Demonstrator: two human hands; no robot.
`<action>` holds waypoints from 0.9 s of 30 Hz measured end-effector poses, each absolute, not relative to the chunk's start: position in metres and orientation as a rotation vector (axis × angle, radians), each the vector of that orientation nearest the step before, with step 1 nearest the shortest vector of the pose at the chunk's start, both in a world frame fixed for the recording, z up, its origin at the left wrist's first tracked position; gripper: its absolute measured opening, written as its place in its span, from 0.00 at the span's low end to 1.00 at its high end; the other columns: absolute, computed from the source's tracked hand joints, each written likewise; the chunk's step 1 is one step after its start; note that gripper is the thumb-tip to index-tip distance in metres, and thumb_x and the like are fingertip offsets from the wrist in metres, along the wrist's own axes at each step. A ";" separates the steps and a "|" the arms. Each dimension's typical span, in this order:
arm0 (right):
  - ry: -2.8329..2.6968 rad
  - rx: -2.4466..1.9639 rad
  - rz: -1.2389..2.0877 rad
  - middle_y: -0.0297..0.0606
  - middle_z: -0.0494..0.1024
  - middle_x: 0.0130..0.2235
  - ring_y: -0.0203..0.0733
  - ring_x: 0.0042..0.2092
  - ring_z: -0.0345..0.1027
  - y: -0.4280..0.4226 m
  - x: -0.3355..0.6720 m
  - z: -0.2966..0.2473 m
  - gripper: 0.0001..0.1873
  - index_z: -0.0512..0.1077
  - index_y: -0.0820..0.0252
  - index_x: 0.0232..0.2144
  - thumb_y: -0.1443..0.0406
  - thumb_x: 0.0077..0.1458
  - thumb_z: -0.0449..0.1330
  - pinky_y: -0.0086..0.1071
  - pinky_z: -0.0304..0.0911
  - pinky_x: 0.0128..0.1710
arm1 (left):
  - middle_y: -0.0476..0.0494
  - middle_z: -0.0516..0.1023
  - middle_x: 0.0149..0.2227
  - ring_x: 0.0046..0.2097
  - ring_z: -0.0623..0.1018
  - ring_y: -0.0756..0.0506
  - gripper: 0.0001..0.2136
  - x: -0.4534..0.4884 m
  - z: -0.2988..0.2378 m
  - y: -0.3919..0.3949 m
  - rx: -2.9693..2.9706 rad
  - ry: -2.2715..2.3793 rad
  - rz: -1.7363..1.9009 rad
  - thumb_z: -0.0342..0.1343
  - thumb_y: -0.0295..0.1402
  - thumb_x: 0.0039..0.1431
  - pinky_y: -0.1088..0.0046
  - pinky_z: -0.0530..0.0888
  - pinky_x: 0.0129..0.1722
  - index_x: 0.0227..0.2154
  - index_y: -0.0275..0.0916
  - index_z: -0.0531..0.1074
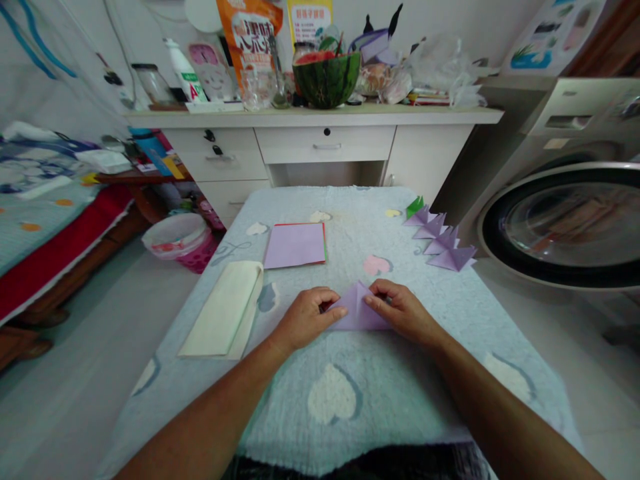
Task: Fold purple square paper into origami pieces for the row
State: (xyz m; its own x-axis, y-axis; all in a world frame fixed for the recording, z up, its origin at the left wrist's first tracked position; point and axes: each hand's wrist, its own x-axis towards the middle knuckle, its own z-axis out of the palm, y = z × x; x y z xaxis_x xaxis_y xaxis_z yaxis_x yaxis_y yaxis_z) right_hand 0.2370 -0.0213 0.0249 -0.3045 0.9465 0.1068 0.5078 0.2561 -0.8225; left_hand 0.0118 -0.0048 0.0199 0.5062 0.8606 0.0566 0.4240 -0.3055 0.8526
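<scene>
A purple sheet of origami paper (pixel 358 313), folded to a triangle with its peak pointing away from me, lies on the cloth-covered table. My left hand (pixel 313 313) pinches its left side between thumb and fingers. On the other side, my right hand (pixel 400 307) grips the right slope the same way, thumb on top. The fingertips beneath the paper are partly hidden. Beyond my left hand sits a stack of square paper (pixel 295 245), purple on top with red and green edges showing. Several folded purple paper pieces (pixel 451 252) and a green one (pixel 415 207) stand in a row at the far right.
A folded cream paper packet (pixel 220 310) lies at the table's left. Behind stands a white cabinet (pixel 325 119) bearing a cut watermelon (pixel 327 80), bags and bottles. A washing machine (pixel 565 200) is on the right; a pink bin (pixel 183 243) and a bed are left.
</scene>
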 end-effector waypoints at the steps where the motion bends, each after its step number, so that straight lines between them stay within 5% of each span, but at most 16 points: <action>1: -1.918 -1.314 0.924 0.32 0.66 0.27 0.37 0.31 0.61 -0.021 0.237 0.025 0.16 0.67 0.59 0.26 0.55 0.60 0.54 0.30 0.56 0.32 | 0.52 0.67 0.25 0.28 0.65 0.51 0.11 0.012 0.020 -0.005 1.913 1.060 0.663 0.56 0.37 0.57 0.76 0.61 0.30 0.23 0.37 0.71; 12: -1.926 -1.285 0.922 0.32 0.66 0.26 0.36 0.31 0.61 -0.022 0.238 0.026 0.17 0.65 0.58 0.25 0.55 0.61 0.53 0.30 0.55 0.33 | 0.51 0.68 0.26 0.29 0.67 0.50 0.15 0.012 0.018 -0.006 1.913 1.075 0.679 0.53 0.43 0.61 0.75 0.63 0.29 0.25 0.37 0.73; 20: -1.993 -1.248 0.897 0.33 0.67 0.27 0.37 0.32 0.61 -0.023 0.236 0.028 0.17 0.65 0.58 0.25 0.55 0.62 0.52 0.31 0.56 0.34 | 0.47 0.73 0.31 0.33 0.70 0.49 0.09 0.008 0.023 -0.004 1.903 1.086 0.718 0.58 0.38 0.56 0.75 0.66 0.33 0.33 0.37 0.77; 27: -2.064 -1.191 0.910 0.34 0.68 0.28 0.37 0.33 0.62 -0.024 0.234 0.025 0.17 0.67 0.58 0.27 0.55 0.63 0.52 0.31 0.57 0.35 | 0.51 0.70 0.25 0.28 0.66 0.51 0.10 0.013 0.024 -0.008 1.801 1.063 0.690 0.57 0.38 0.56 0.76 0.63 0.29 0.30 0.36 0.76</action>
State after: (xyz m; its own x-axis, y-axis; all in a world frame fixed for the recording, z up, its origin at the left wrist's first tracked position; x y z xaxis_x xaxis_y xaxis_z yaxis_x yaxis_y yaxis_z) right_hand 0.2338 -0.0239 0.0251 -0.4314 0.8903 0.1457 0.4932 0.3680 -0.7882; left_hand 0.0130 -0.0081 0.0239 0.4732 0.8808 0.0182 0.3749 -0.2201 0.9006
